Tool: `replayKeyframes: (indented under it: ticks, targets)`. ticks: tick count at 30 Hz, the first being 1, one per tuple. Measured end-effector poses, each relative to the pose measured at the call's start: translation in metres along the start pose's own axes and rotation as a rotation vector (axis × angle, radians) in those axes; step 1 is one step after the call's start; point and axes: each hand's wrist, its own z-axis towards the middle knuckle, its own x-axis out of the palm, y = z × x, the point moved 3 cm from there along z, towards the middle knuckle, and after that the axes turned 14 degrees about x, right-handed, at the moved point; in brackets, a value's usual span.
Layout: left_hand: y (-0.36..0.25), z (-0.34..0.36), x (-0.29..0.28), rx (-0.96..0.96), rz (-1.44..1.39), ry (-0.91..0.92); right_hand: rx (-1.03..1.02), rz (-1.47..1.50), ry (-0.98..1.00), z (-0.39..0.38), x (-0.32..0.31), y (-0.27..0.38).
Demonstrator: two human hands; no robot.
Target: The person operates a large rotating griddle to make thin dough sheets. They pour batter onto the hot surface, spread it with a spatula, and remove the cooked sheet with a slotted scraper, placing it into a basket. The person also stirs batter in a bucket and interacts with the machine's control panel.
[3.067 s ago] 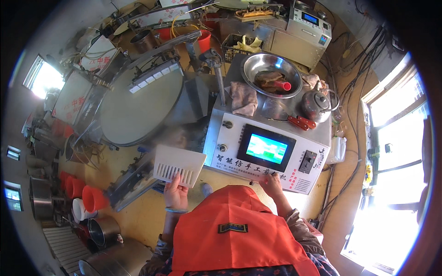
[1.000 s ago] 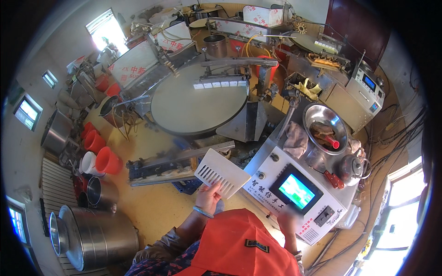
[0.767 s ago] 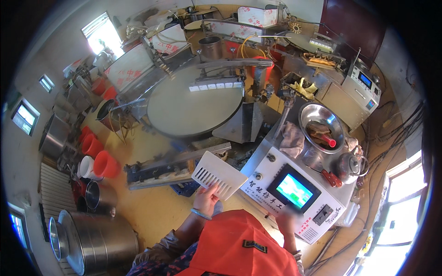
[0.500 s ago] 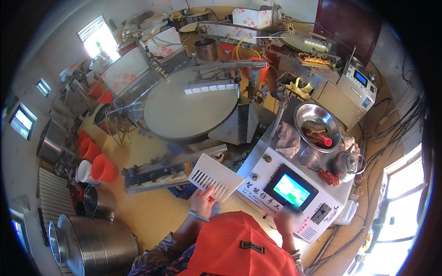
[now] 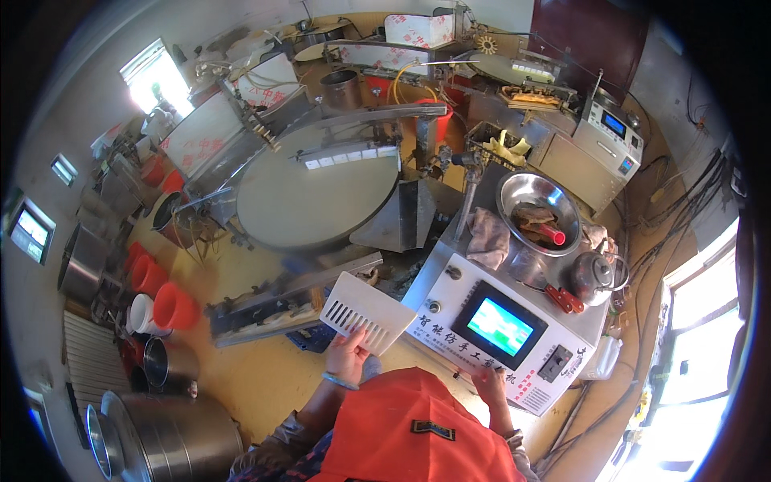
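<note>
My left hand [image 5: 347, 357] is closed on the lower edge of a pale slotted plate [image 5: 368, 313], a flat white panel with a row of narrow slits. The plate is tilted beside the front corner of a control box [image 5: 438, 301] with a lit screen [image 5: 499, 327]. Just below that screen, my right hand [image 5: 491, 389] is at the box's lower front edge, fingers extended and apart with nothing seen in them. Whether the fingertips touch the panel, I cannot tell. Beyond the plate is a large round griddle [image 5: 313, 205].
On top of the box are a steel bowl [image 5: 507, 197] with brown pieces and a red-handled tool, a cloth [image 5: 487, 238], a kettle [image 5: 592, 279] and red-handled scissors [image 5: 564, 300]. Red buckets [image 5: 176, 305] and steel pots [image 5: 171, 359] stand at left. Cables [image 5: 679, 233] run along the right.
The whole view has shifted slightly. My right hand has drawn down from the screen's lower corner to the box's front edge. My left hand still holds the slotted plate.
</note>
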Motion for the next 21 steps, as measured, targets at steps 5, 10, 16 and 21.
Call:
replayKeyframes:
  ticks: [5, 10, 16, 21]
  targets:
    - [-0.0012, -0.0006, 0.0013, 0.013, -0.007, 0.066, 0.033, -0.038, -0.011, -0.0024, -0.0011, 0.0028]
    - [-0.0002, -0.0005, -0.0013, -0.022, 0.025, 0.000, 0.036, -0.035, -0.006, -0.0024, -0.0011, 0.0015]
    - [0.0000, 0.0004, 0.0018, -0.026, 0.005, 0.018, 0.006, -0.025, -0.003, 0.0000, 0.0025, -0.0035]
    - [0.0021, 0.0016, -0.0011, -0.020, -0.005, 0.035, -0.020, -0.024, -0.016, -0.0014, 0.0009, 0.0001]
